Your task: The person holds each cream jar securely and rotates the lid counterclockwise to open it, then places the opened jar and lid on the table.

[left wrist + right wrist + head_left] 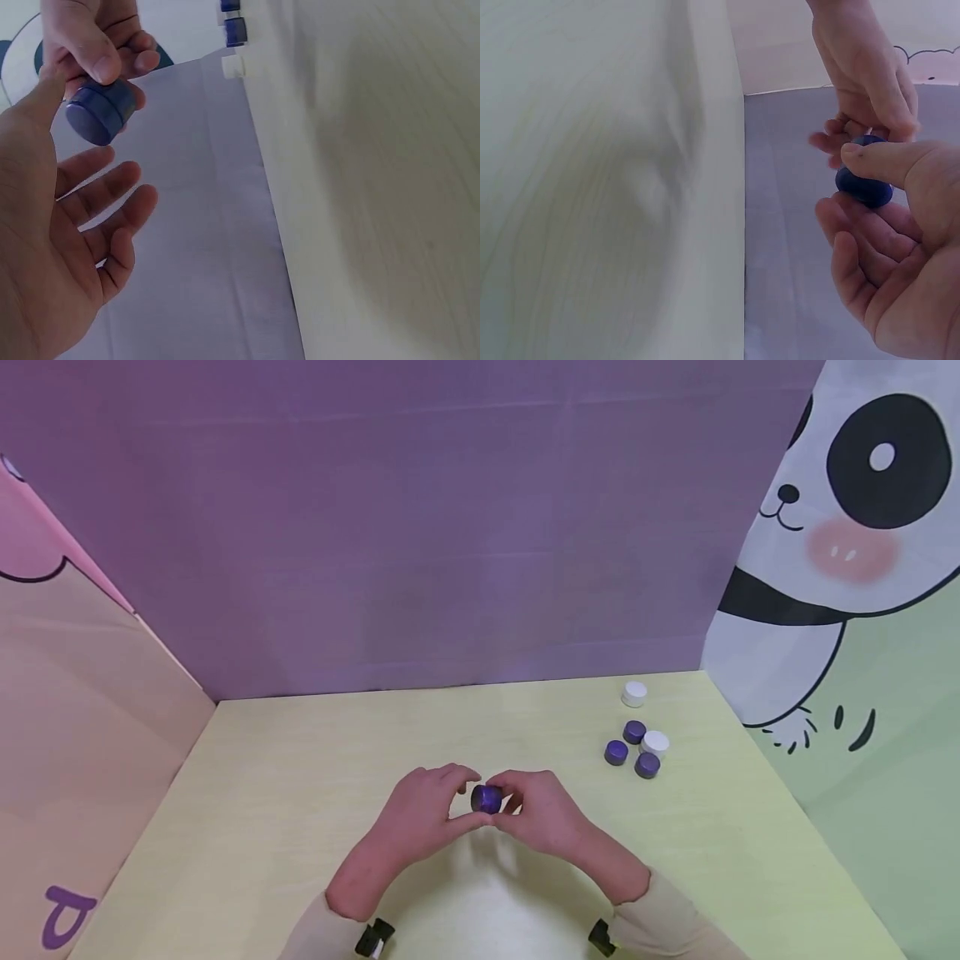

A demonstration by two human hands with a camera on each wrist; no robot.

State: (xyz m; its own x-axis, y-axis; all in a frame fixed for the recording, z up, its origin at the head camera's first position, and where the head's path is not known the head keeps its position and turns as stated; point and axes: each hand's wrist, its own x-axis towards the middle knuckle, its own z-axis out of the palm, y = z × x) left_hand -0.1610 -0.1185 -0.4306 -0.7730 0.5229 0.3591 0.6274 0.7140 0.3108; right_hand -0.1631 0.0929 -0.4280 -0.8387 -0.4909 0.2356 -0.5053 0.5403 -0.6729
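Observation:
A small purple jar (486, 799), short and round, is held above the table between both hands. My right hand (546, 814) pinches it, thumb on one side and fingers on the other. In the left wrist view, a seam runs round the jar (99, 112), and its flat end faces the left palm. The left hand (423, 814) stands around that end, its fingers spread and loosely bent, apart from the jar. Whether the left thumb touches it I cannot tell. From the right wrist, my right thumb covers part of the jar (864, 191).
At the back right of the pale wooden table (300, 777) stand several small round pieces: purple ones (616, 752) grouped with a white one (655, 743), and another white one (633, 694) farther back. A purple wall (450, 527) rises behind, with printed panels at both sides.

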